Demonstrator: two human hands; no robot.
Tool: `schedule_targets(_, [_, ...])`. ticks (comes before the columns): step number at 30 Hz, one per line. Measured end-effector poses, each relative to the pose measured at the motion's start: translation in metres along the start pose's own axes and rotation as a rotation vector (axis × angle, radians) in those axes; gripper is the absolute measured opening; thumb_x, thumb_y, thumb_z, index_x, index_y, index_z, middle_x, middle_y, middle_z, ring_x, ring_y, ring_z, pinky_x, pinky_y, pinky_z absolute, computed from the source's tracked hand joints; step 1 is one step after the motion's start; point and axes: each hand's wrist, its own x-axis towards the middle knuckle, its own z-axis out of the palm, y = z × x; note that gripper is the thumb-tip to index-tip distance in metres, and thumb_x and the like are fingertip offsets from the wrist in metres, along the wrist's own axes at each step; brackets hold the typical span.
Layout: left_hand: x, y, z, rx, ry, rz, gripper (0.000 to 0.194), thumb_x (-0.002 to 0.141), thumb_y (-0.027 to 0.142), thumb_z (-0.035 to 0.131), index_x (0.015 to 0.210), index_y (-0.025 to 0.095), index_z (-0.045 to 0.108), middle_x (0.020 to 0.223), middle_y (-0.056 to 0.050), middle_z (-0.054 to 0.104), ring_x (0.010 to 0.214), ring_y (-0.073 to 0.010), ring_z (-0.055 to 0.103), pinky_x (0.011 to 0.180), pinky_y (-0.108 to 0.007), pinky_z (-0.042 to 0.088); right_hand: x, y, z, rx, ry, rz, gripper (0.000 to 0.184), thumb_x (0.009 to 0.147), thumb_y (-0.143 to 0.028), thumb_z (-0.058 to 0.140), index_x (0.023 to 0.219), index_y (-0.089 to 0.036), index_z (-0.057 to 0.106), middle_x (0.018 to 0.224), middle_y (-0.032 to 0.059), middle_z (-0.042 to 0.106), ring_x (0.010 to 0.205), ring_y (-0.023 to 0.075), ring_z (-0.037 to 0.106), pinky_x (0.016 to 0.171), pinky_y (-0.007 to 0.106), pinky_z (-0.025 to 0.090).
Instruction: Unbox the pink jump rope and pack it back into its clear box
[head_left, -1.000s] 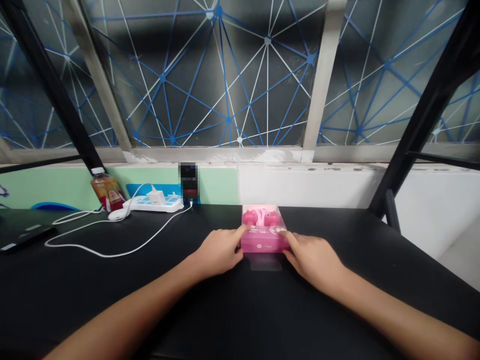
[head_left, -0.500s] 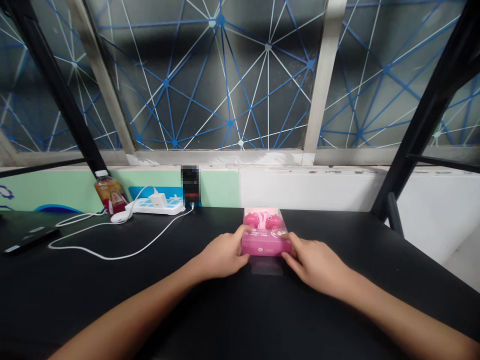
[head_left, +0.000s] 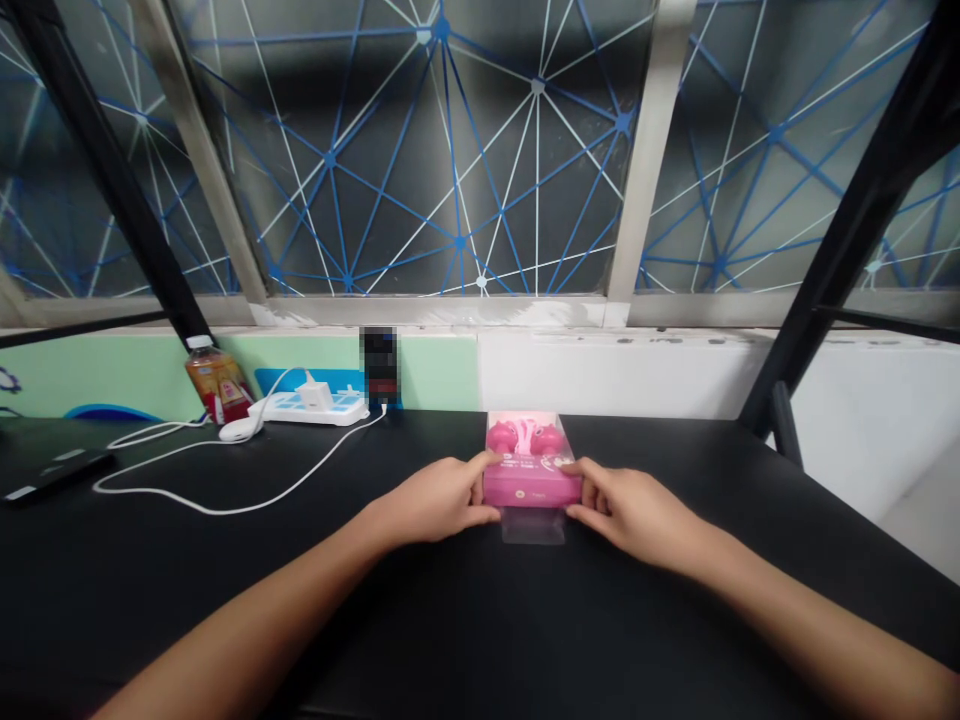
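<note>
A pink box (head_left: 531, 488) lies on the black table, with a clear upper part through which two rounded pink items (head_left: 525, 438) show; I cannot make out what they are. My left hand (head_left: 439, 500) grips the box's near left corner, fingers on top and thumb low at the front. At the near right corner my right hand (head_left: 637, 510) holds it the same way. A clear plastic flap (head_left: 533, 528) sticks out from the box's near edge toward me, between the two thumbs.
Back left, a white power strip (head_left: 341, 412) carries a charger plug (head_left: 313, 396). A white cable (head_left: 217, 512) loops over the table (head_left: 480, 620). A drink bottle (head_left: 219, 385) leans by the black frame post, and a flat black object (head_left: 60, 474) lies far left.
The clear flap stands out more plainly at the near edge. My fingers have shifted slightly on both corners, and the right fingers look more bent. The box has hardly moved.
</note>
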Motion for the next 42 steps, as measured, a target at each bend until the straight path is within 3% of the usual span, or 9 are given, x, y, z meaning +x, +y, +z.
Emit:
schedule_targets(3, [0.003,0.0,0.006,0.066,0.075,0.01,0.043,0.092,0.033,0.055,0.133,0.021,0.049,0.084,-0.002,0.071,0.073,-0.0187,0.066,0.065,-0.026,0.045,0.004,-0.001,0.007,-0.164,0.147,-0.054,0.026,0.089,-0.031,0.061,0.113,-0.021,0.06,0.081,0.0038,0.062,0.08,0.0245,0.061,0.067,0.038,0.051])
schedule_targets(8, [0.005,-0.001,0.01,0.125,0.142,0.006,0.039,0.09,0.033,0.058,0.127,0.023,0.053,0.08,0.001,0.071,0.074,-0.0197,0.067,0.067,-0.029,0.043,0.007,0.001,0.012,-0.118,0.243,-0.166,0.02,0.088,-0.025,0.06,0.108,-0.021,0.058,0.12,0.012,0.057,0.112,0.0283,0.055,0.092,0.047,0.051])
schedule_targets(14, [0.005,0.0,0.01,0.122,0.134,0.026,0.039,0.088,0.032,0.058,0.125,0.023,0.054,0.077,0.002,0.071,0.07,-0.0182,0.066,0.064,-0.027,0.042,0.007,0.003,0.015,-0.042,0.208,-0.19,0.023,0.087,-0.02,0.06,0.11,-0.019,0.056,0.113,0.011,0.062,0.108,0.0256,0.058,0.091,0.044,0.053])
schedule_targets(17, [0.006,-0.001,0.011,0.129,0.137,0.025,0.037,0.088,0.032,0.058,0.124,0.024,0.054,0.077,0.003,0.07,0.07,-0.0182,0.066,0.063,-0.027,0.043,0.007,0.002,0.014,-0.061,0.188,-0.231,0.011,0.089,-0.017,0.055,0.099,-0.022,0.059,0.116,0.01,0.061,0.11,0.026,0.056,0.087,0.044,0.054])
schedule_targets(20, [0.006,-0.002,0.011,0.143,0.146,0.024,0.036,0.089,0.033,0.058,0.124,0.025,0.055,0.077,0.002,0.07,0.071,-0.0187,0.066,0.064,-0.027,0.043,0.007,-0.001,0.013,-0.133,0.168,-0.28,0.014,0.092,-0.017,0.051,0.091,-0.024,0.064,0.12,0.0086,0.06,0.114,0.0268,0.055,0.085,0.044,0.056])
schedule_targets(26, [0.004,-0.002,0.01,0.136,0.144,0.028,0.036,0.089,0.033,0.058,0.125,0.027,0.054,0.076,0.004,0.069,0.07,-0.0181,0.066,0.064,-0.026,0.043,0.002,-0.012,0.008,-0.251,0.095,-0.284,0.026,0.089,-0.027,0.06,0.114,-0.022,0.065,0.137,0.0116,0.053,0.126,0.03,0.049,0.097,0.048,0.051])
schedule_targets(32, [0.004,-0.002,0.01,0.191,0.19,0.031,0.036,0.087,0.035,0.062,0.122,0.029,0.057,0.078,0.003,0.069,0.071,-0.018,0.066,0.064,-0.025,0.042,-0.002,-0.017,0.004,-0.321,0.017,-0.269,0.047,0.08,-0.04,0.072,0.12,-0.017,0.062,0.142,0.0172,0.049,0.132,0.0344,0.044,0.099,0.05,0.049])
schedule_targets(38, [0.004,0.0,0.009,0.177,0.184,0.053,0.035,0.087,0.035,0.062,0.121,0.027,0.057,0.079,0.002,0.068,0.071,-0.0176,0.065,0.064,-0.025,0.043,-0.002,-0.016,0.005,-0.357,0.052,-0.281,0.029,0.087,-0.024,0.062,0.116,-0.019,0.063,0.14,0.0149,0.052,0.13,0.0327,0.046,0.093,0.047,0.054])
schedule_targets(42, [0.003,0.002,0.008,0.187,0.184,0.049,0.033,0.088,0.035,0.061,0.12,0.027,0.058,0.078,0.002,0.068,0.07,-0.0176,0.065,0.064,-0.025,0.043,-0.001,-0.016,0.003,-0.321,0.031,-0.289,0.036,0.085,-0.036,0.067,0.116,-0.018,0.063,0.139,0.016,0.051,0.129,0.0342,0.046,0.094,0.049,0.053])
